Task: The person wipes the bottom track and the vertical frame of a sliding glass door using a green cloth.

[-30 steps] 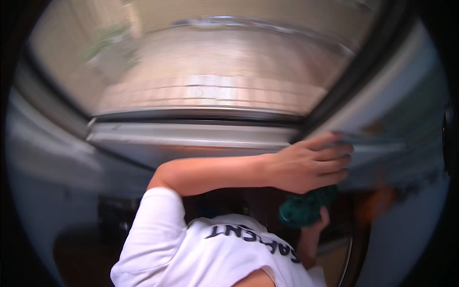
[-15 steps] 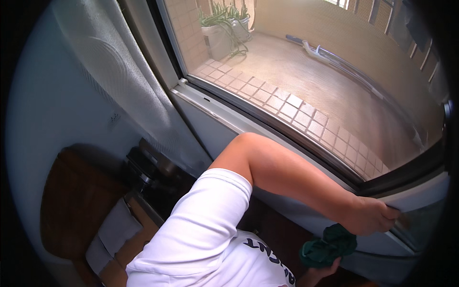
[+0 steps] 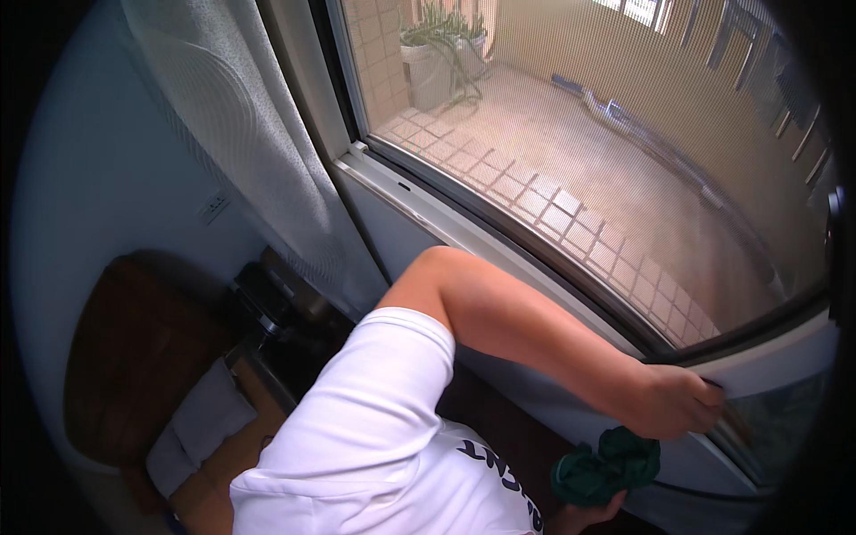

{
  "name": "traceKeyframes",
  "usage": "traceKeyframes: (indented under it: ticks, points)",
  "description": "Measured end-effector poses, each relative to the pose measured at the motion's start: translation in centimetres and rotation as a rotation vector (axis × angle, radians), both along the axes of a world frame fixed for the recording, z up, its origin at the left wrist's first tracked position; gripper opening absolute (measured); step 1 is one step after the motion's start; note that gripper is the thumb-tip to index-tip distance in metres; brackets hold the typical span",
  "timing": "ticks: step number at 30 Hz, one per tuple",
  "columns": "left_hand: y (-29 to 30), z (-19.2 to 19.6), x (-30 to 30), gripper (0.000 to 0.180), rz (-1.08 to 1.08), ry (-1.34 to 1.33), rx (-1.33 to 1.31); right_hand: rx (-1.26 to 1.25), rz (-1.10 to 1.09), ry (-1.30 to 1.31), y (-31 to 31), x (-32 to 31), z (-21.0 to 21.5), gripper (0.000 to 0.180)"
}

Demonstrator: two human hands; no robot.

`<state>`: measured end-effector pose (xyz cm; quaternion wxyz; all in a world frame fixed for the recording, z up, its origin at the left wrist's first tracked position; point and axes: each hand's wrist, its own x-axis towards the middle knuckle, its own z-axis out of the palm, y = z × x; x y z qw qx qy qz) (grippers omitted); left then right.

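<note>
My left arm, in a white short sleeve, reaches across to the right beside the window. My left hand (image 3: 682,401) is closed against the light sill and frame at the window's near right corner. Its fingertips are curled away, so what they grip, if anything, does not show. Below it, my right hand (image 3: 596,513) holds a bunched dark green cloth (image 3: 615,465) from underneath; only part of that hand can be seen. The window sill (image 3: 419,194) runs slantwise behind my left forearm.
A fine-meshed window screen (image 3: 580,116) covers the opening. Beyond it are potted plants (image 3: 437,62), floor tiles (image 3: 553,201) and a long pole (image 3: 660,143). A pale curtain (image 3: 241,116) hangs at left, above a wooden headboard (image 3: 125,357) and pillows (image 3: 212,408).
The view has shifted slightly, so the window sits a little farther right and lower. My left hand keeps its closed pose at the sill, and the green cloth stays in my right hand.
</note>
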<state>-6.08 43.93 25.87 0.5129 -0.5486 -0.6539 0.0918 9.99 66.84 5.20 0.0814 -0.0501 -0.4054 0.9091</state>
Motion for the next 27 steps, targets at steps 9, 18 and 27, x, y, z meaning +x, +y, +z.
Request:
traceKeyframes:
  ticks: [9, 18, 27]
  points:
    - [-9.0, -2.0, 0.4, 0.036, 1.776, 2.37, -0.347, 0.012, 0.123, -0.067, -0.6, -1.0, 0.8, 0.065]
    - [-22.5, -1.2, 3.9, 0.03, 1.606, 1.315, -0.246, 0.143, 0.343, 0.074, -4.4, -3.5, 3.7, 0.062]
    - [-33.7, -0.3, 7.1, 0.008, 0.873, 0.009, 0.185, 0.223, 0.328, 0.168, -6.4, -4.4, 4.4, 0.059]
